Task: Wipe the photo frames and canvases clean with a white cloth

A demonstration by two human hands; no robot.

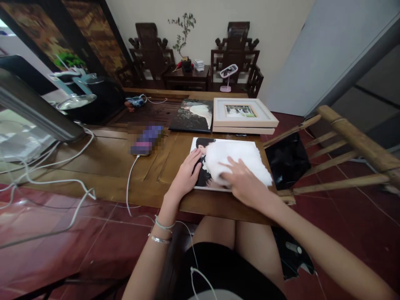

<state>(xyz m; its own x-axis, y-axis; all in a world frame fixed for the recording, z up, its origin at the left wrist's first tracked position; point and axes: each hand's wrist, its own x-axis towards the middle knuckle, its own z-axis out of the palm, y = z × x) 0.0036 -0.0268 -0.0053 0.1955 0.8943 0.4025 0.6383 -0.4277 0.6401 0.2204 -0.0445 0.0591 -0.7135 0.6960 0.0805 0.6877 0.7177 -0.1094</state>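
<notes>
A photo panel (202, 177) with a white edge lies flat on the wooden table, close to its front right corner. My left hand (187, 173) rests on the panel's left edge, fingers stretched out flat. Under my right hand (245, 177) is a white cloth (250, 154), pressed against the panel and gripped with the fingers partly spread. The cloth covers most of the picture's right side and hangs a little past that edge. Part of a person's dark hair and dark clothing shows in the uncovered picture.
Behind the panel lie another photo panel (195, 114) and stacked pale frames (245, 112). To the left, a phone (146, 139), blurred out, has a white cable (127, 187) hanging off the table (103, 162). A bamboo chair (350, 129) stands at the right.
</notes>
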